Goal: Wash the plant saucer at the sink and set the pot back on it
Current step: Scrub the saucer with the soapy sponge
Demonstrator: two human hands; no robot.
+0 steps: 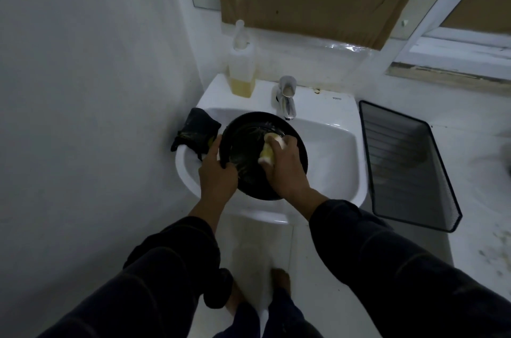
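Observation:
A round black plant saucer is held tilted over the white sink. My left hand grips its left rim, fingers curled over the edge. My right hand holds a yellow and white sponge and presses it against the wet inner face of the saucer. The pot is not in view.
A chrome tap stands on the back ledge, and a soap bottle with yellow liquid is to its left. A dark cloth lies on the sink's left rim. A black mesh tray sits to the right. The wall is close on the left.

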